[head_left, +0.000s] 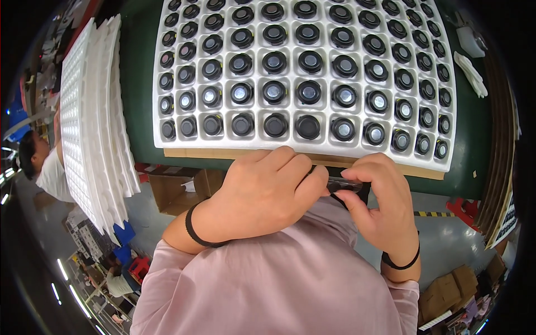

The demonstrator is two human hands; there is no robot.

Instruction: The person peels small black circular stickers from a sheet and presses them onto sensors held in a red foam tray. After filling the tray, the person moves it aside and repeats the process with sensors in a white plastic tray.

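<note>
My left hand (273, 187) is closed, back up, just in front of the tray's near edge, with its fingers curled under. My right hand (382, 204) pinches beside it, thumb and forefinger curled toward the left fingertips. Between the two hands is a small dark, glossy piece (341, 186), largely covered by fingers; its kind cannot be made out. Beyond them lies a large white moulded tray (251, 144) of black round parts. Most parts show a silvery disc on top, like this one (343, 129); several in the nearest row at left have dark tops, like this part (307, 127).
The tray rests over brown cardboard (223, 154) on a green table (142, 100). White trays (97, 123) stand stacked at left, near another person (47, 167). A white glove (472, 74) lies at right. An open cardboard box (178, 190) sits below the table edge.
</note>
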